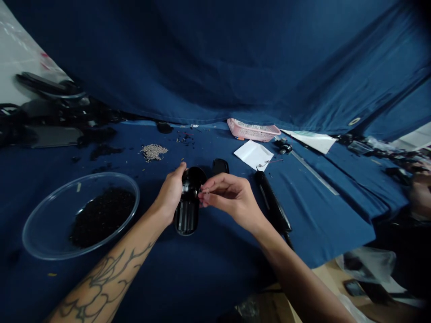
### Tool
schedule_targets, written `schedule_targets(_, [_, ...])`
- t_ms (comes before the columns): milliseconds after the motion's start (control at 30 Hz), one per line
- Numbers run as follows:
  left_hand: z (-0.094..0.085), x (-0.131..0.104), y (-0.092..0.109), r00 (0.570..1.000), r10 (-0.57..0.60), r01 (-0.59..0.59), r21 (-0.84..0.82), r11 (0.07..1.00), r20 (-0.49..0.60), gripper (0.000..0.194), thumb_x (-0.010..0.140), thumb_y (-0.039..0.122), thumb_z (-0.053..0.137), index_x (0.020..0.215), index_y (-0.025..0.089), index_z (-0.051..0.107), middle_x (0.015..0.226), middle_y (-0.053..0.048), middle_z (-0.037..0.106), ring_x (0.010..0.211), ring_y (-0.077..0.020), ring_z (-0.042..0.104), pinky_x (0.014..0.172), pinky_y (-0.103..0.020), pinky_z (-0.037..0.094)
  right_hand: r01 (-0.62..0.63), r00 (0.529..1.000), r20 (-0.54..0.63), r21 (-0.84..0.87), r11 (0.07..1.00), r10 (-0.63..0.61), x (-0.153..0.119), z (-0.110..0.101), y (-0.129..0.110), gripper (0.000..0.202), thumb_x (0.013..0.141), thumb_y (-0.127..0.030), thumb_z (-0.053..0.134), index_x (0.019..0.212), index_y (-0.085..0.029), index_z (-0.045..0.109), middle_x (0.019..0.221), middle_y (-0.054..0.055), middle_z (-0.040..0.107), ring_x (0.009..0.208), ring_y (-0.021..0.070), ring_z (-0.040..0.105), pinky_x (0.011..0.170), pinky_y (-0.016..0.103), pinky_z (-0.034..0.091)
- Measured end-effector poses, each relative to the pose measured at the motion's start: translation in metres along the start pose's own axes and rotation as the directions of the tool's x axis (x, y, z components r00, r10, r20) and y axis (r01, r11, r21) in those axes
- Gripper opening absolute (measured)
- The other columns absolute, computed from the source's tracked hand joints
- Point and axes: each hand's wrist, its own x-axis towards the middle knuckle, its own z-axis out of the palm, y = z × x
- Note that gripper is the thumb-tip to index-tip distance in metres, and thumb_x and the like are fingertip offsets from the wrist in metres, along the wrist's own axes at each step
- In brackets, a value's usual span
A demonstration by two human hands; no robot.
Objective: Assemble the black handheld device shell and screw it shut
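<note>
No readable text anywhere. White packet (254, 154) and paper sheet (311, 140) on the desk (208, 269) carry marks too small and blurred to read.

Dim, bluish light, dark corners, wide-angle bending at the edges, fine detail soft

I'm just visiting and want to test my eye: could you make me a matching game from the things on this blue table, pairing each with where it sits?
Things:
1. clear bowl
2. pink basket
3. black casing
4. pile of pale bits

Places:
A. held in the left hand, with the right hand at its top
B. far edge of the table, right of centre
C. near left, holding dark granules
D. loose on the cloth beyond the left hand

Pairs: 1-C, 2-B, 3-A, 4-D
</note>
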Motion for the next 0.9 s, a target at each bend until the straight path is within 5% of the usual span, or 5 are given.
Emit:
schedule_targets(267, [0.002, -0.002, 0.001, 0.999, -0.008, 0.007, 0.012, 1.0, 0.037, 0.037, 0.096, 0.045, 0.053, 0.084, 0.016, 0.072, 0.05, -0.004, 0.063, 0.044, -0.0216, 0.064, 0.049, -0.031, 0.052, -0.289, 0.957, 0.081, 0.288, 0.913, 0.277, 0.001, -0.002, 0.0, 0.02, 0.082, -0.029, 0.088, 0.086, -0.013, 0.076, 0.085, 0.006, 0.075, 0.069, 0.0123, 0.07, 0.068, 0.022, 0.057])
schedule_targets(400, [0.0, 0.0, -0.001, 1.0, 0.013, -0.013, 0.02, 1.0, 0.027, 0.039, 0.095, 0.048, 0.054, 0.084, 0.016, 0.073, 0.052, -0.005, 0.065, 0.044, -0.0216, 0.064, 0.049, -0.031, 0.052, -0.452, 0.891, 0.146, 0.21, 0.867, 0.43, 0.004, -0.005, -0.004, 0.034, 0.071, -0.019, 0.093, 0.1, -0.012, 0.076, 0.088, 0.008, 0.076, 0.073, 0.0149, 0.073, 0.068, 0.022, 0.06])
schedule_targets(500, [0.0, 0.002, -0.003, 0.999, 0.026, -0.027, 0.027, 0.999, 0.026, 0.04, 0.094, 0.049, 0.055, 0.084, 0.016, 0.074, 0.054, -0.007, 0.067, 0.048, -0.0235, 0.066, 0.051, -0.033, 0.054, -0.488, 0.865, 0.194, 0.107, 0.866, 0.463, 0.008, -0.007, -0.01, 0.026, 0.07, -0.019, 0.092, 0.088, -0.01, 0.076, 0.085, 0.009, 0.076, 0.078, 0.0199, 0.076, 0.074, 0.029, 0.065])
schedule_targets(733, [-0.002, 0.002, -0.003, 1.0, 0.012, -0.012, 0.027, 1.0, 0.017, 0.035, 0.093, 0.049, 0.058, 0.077, 0.019, 0.067, 0.046, -0.001, 0.058, 0.04, -0.0202, 0.059, 0.036, -0.025, 0.041, -0.285, 0.93, 0.188, -0.174, 0.942, 0.316, 0.013, -0.004, -0.023, 0.023, 0.081, -0.03, 0.087, 0.084, -0.012, 0.074, 0.067, 0.001, 0.068, 0.052, 0.0113, 0.065, 0.045, 0.016, 0.049])
schedule_targets(900, [-0.002, -0.002, 0.0, 0.988, -0.131, 0.13, 0.011, 0.991, 0.081, 0.041, 0.092, 0.055, 0.056, 0.079, 0.019, 0.067, 0.046, -0.002, 0.057, 0.035, -0.0201, 0.055, 0.033, -0.027, 0.042, -0.096, 0.99, 0.086, -0.145, 0.985, 0.109, 0.013, -0.003, -0.01, 0.022, 0.087, -0.03, 0.084, 0.087, -0.011, 0.073, 0.074, 0.004, 0.072, 0.052, 0.0104, 0.062, 0.048, 0.018, 0.046])
